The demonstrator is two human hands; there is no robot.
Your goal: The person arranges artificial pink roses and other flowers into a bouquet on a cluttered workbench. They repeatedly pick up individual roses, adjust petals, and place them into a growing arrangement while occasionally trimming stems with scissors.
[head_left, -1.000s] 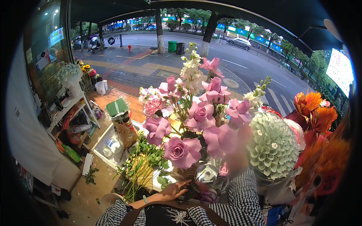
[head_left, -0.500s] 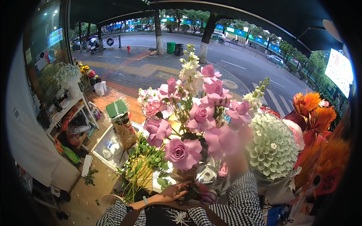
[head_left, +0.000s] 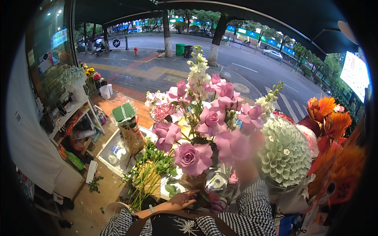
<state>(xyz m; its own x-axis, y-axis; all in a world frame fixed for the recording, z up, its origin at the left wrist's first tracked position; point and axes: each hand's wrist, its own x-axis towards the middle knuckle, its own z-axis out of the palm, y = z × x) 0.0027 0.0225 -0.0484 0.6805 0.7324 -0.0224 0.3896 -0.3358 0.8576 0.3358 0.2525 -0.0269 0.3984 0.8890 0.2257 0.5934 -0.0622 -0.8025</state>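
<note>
A bouquet of pink roses (head_left: 193, 157) with white stock and small pink blooms rises in front of me. My left hand (head_left: 180, 200), in a checked sleeve with a thin wristband, reaches in at the bouquet's base, its fingers around the stems (head_left: 197, 184). My right hand (head_left: 247, 167) is raised from its checked sleeve, close to the camera and blurred, beside a blurred pink rose (head_left: 233, 144). Whether it grips that rose is unclear.
To the right stands a round green-white bouquet (head_left: 285, 151), with orange flowers (head_left: 328, 118) further right. Leafy stems in a yellow wrap (head_left: 147, 177) and a white tray table (head_left: 114, 151) are lower left. Shelves (head_left: 73, 118) line the left wall, and the street lies beyond.
Hardly anything differs. The bouquet and both hands stay where they were, and the view has shifted only slightly.
</note>
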